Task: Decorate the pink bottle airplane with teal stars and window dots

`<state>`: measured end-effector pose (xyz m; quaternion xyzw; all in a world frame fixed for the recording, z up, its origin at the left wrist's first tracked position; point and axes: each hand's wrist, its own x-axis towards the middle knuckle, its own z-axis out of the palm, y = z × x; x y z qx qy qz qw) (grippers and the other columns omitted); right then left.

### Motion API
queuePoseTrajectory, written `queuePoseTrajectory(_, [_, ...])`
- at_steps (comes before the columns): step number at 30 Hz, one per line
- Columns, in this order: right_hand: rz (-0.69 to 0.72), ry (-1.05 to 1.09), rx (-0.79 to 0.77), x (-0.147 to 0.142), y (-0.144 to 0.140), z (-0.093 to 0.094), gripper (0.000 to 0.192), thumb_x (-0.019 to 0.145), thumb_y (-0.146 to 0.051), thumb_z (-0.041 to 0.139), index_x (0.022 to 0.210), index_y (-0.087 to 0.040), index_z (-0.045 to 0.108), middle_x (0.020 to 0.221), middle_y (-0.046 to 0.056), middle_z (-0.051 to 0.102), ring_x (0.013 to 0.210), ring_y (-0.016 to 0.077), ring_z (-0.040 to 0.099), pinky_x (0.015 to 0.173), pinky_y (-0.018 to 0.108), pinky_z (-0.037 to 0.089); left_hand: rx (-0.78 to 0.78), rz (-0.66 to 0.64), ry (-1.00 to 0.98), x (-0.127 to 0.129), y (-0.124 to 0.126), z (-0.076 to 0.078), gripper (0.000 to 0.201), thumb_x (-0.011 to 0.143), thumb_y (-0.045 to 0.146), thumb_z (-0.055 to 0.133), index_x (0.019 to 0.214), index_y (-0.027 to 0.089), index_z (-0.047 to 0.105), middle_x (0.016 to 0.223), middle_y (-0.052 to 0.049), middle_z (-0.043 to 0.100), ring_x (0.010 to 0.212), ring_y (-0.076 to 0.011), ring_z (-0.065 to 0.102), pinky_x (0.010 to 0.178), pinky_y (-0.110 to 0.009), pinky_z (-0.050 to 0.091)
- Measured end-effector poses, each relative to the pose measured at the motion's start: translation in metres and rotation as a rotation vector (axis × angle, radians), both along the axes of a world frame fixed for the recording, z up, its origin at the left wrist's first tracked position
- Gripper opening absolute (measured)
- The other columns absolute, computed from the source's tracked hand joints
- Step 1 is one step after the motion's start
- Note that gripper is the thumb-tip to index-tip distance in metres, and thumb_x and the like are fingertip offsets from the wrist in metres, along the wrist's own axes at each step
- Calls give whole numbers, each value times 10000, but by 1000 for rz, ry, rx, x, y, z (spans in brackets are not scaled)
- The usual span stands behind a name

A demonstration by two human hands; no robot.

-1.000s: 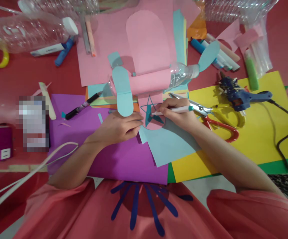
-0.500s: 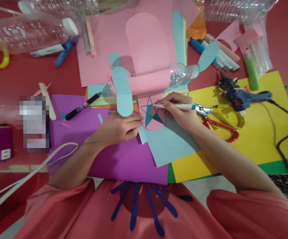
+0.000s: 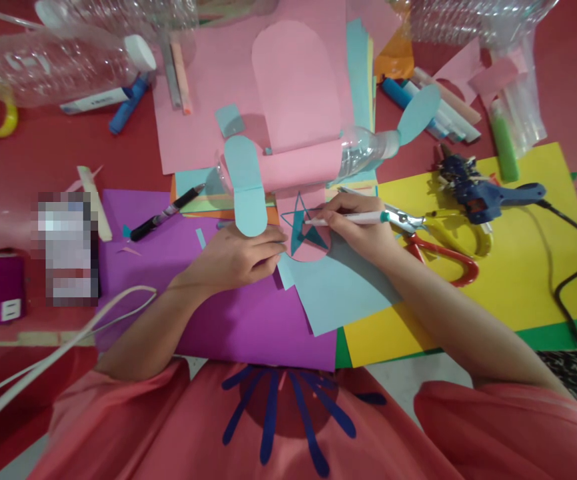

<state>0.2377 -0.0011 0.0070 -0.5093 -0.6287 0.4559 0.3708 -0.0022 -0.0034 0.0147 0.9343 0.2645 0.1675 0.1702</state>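
Note:
My right hand (image 3: pixel 356 227) grips a white marker with a teal end (image 3: pixel 363 218), its tip on a teal star (image 3: pixel 299 230) drawn on a pink paper tab. That tab hangs from a clear bottle wrapped in pink paper (image 3: pixel 308 163), which carries light-blue paper wings (image 3: pixel 246 187). My left hand (image 3: pixel 233 257) lies flat with its fingers pressing the pink tab's left edge, over a purple sheet (image 3: pixel 238 320). A light-blue sheet (image 3: pixel 338 287) lies under the tab.
Scissors with yellow and red handles (image 3: pixel 438 243) and a blue glue gun (image 3: pixel 488 197) with a black cord lie on a yellow sheet (image 3: pixel 518 267) to the right. A black marker (image 3: pixel 166 213), empty plastic bottles (image 3: pixel 58 57), pens and a green glue tube (image 3: pixel 503 143) surround the paper pile.
The marker tip went from the star's lower middle up to its top right arm, then back down a little toward the centre. My left hand stayed still.

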Motion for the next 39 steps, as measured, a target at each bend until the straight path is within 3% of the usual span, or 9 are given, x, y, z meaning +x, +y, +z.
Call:
queuePoseTrajectory(12, [90,0,-18,2,-2,0,171,755,-182,554,592,-207,598,608,3,643,569,116,565,541,260,445,31,1,-16,1,-1,1,292,965,183,431,955,168,723,1040,-51,771,945,-191,740,836,-315,600])
queuePoseTrajectory(25, [-129,83,74,-1,-1,-4,149,803,-222,591,663,-198,633,612,-2,661,554,113,572,527,253,421,37,-8,-23,1,0,0,308,975,191,419,970,159,725,1024,-46,775,962,-196,739,845,-322,606])
queuePoseTrajectory(34, [-106,28,48,-1,-2,-4,148,823,-223,587,679,-219,624,587,-15,630,524,112,539,518,266,415,48,-8,-33,2,-1,2,303,972,179,427,928,153,726,1038,-49,772,965,-200,740,846,-324,603])
queuePoseTrajectory(39, [-68,67,52,-1,-1,-4,171,798,-232,606,628,-216,589,605,-4,638,592,130,592,574,278,445,49,-1,-34,1,-1,0,286,972,180,439,961,156,724,1043,-46,772,978,-193,737,854,-314,603])
